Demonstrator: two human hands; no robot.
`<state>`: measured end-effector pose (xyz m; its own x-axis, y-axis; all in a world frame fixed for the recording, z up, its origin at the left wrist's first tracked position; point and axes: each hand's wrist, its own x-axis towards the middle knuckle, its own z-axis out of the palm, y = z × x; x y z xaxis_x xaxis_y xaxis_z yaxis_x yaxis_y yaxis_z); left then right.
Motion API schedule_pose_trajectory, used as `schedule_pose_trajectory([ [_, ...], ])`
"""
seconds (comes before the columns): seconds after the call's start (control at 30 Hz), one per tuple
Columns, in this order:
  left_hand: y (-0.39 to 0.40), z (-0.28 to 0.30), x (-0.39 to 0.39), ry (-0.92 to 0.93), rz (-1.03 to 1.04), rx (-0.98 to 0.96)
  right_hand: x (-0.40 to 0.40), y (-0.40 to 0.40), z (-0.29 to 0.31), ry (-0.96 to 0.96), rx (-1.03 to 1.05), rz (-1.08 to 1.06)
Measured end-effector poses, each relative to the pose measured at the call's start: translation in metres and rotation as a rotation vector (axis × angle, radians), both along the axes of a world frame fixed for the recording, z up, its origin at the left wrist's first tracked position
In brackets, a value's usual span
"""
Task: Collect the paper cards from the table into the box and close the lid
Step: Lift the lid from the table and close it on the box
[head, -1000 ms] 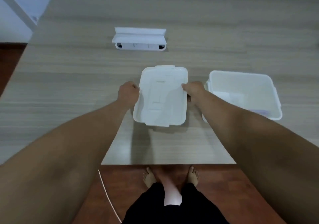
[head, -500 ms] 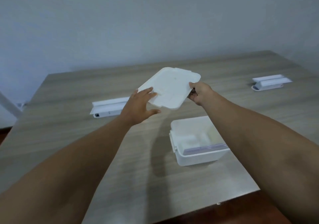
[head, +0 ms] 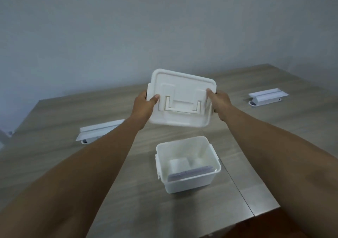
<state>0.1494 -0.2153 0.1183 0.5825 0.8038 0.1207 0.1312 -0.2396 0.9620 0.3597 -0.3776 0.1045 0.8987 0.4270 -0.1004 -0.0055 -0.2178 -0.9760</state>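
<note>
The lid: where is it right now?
In the head view the lid is at centre frame, held in the air between the left hand and right hand, above and beyond the open box on the table.

You are looking at two white bracket-like fixtures lying on the wood-grain table (head: 64, 120): the left fixture (head: 99, 130) is sitting toward the left edge, the right fixture (head: 268, 96) near the far right corner, and a pale grey wall (head: 164, 27) is rising behind the far edge.
</note>
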Motion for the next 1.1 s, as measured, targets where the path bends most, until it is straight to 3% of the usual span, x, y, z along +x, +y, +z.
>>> schedule_pose_trajectory([
  [0.17, -0.022, -0.067, 0.007, 0.224, 0.142, -0.183, 0.021, -0.026, -0.047, -0.048, -0.184, 0.088],
  [0.47, -0.068, -0.173, -0.009, 0.771, 0.318, -0.145, 0.014, -0.043, -0.152, -0.21, -0.75, 0.295],
  [0.57, -0.079, -0.182, -0.013, 0.754, 0.391, -0.108, 0.005, -0.049, -0.175, -0.196, -0.811, 0.304],
  [0.67, -0.08, -0.184, -0.016, 0.699, 0.436, -0.115, -0.001, -0.047, -0.187, -0.146, -0.737, 0.299],
  [0.9, -0.079, -0.194, -0.032, 0.673, 0.413, -0.287, -0.019, -0.047, -0.199, -0.172, -0.612, 0.191],
  [0.97, -0.078, -0.191, -0.03, 0.647, 0.392, -0.354, -0.02, -0.047, -0.2, -0.091, -0.596, 0.167],
  [1.1, -0.077, -0.189, -0.034, 0.542, 0.355, -0.709, -0.014, -0.048, -0.197, 0.248, -0.559, 0.181],
])
